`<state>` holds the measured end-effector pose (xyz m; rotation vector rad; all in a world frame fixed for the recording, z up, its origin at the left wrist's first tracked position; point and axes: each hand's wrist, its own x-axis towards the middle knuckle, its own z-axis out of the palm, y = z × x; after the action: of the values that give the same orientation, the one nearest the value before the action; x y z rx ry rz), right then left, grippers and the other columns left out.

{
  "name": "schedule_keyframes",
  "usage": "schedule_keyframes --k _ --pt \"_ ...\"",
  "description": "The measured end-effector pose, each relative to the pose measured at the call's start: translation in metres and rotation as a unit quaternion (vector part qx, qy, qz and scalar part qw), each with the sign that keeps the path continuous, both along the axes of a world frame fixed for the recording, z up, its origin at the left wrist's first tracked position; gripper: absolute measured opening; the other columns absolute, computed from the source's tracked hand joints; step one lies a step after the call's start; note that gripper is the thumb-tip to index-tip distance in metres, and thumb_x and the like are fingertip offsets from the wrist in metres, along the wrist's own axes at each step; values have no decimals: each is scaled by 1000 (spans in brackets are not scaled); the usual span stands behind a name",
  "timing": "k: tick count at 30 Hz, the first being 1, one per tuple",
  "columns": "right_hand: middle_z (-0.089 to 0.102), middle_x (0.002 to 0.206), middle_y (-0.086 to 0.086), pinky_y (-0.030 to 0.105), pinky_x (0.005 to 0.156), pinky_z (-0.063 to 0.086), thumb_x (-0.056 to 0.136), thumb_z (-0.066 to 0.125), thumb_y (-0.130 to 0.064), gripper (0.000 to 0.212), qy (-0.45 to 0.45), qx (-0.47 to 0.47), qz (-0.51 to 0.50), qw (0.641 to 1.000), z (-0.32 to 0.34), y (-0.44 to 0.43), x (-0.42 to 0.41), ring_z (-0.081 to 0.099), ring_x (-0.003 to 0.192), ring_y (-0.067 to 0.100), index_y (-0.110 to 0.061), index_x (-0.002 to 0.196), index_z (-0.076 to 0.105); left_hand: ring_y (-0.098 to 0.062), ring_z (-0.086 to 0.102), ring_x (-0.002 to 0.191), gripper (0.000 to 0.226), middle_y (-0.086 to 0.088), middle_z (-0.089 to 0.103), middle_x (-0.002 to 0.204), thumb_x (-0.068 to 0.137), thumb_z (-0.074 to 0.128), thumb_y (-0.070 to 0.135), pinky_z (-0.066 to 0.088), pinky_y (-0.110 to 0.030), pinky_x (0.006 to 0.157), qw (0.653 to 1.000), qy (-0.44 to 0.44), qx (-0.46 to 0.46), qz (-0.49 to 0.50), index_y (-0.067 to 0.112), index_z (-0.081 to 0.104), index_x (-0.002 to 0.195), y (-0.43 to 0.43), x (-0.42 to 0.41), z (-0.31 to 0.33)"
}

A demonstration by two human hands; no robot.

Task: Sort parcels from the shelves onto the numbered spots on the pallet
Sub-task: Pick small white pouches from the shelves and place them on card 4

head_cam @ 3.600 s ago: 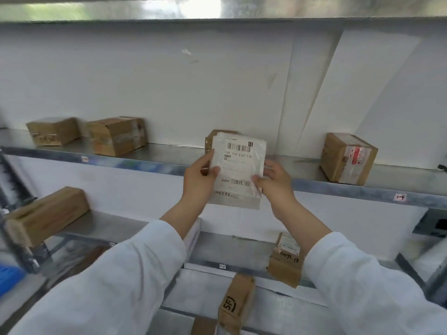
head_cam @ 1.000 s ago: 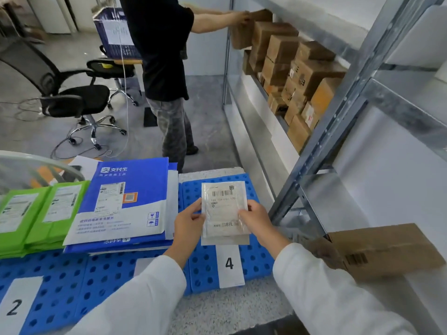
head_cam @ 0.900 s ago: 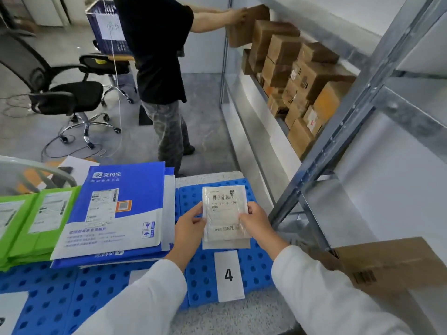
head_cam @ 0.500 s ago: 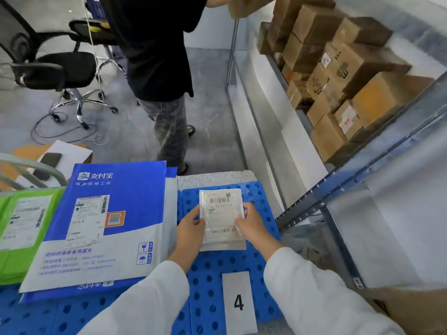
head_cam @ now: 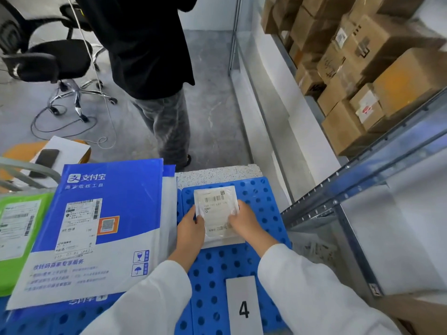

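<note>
At the left edge of the frame green mailers (head_cam: pixel 17 228) lie on the pallet (head_cam: pixel 271 213), with blue mailers (head_cam: pixel 96 213) stacked beside them, so some sorting looks done; in the centre the left hand (head_cam: pixel 191 228) and right hand (head_cam: pixel 244 223) pinch the side edges of a small white parcel (head_cam: pixel 216 213), low over the spot above the number 4 label (head_cam: pixel 243 308), whether touching I cannot tell; upper right, many cardboard boxes (head_cam: pixel 362 81) wait on the shelves, so much seems left

The top edge cuts off the standing person (head_cam: pixel 150 44) at the chest; print on the white parcel (head_cam: pixel 217 213) is unreadable.
</note>
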<state>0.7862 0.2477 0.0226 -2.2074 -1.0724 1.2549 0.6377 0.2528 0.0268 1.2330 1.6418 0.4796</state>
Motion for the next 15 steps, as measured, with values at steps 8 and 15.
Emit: schedule_keyframes --k 8,15 --pt "32 145 0 25 95 40 98 43 -11 51 -3 45 -112 993 3 -46 8 42 125 17 -13 147 31 -18 56 107 47 3 52 133 99 40 11 50 -28 86 999 17 23 27 15 37 145 -8 -5 11" --pt "45 127 5 38 96 47 95 40 -9 36 -80 84 -224 968 5 -84 55 50 116 23 -8 130 47 -16 35 138 49 2 36 151 100 41 14 32 -28 110 989 18 109 -97 21 34 148 -28 46 19"
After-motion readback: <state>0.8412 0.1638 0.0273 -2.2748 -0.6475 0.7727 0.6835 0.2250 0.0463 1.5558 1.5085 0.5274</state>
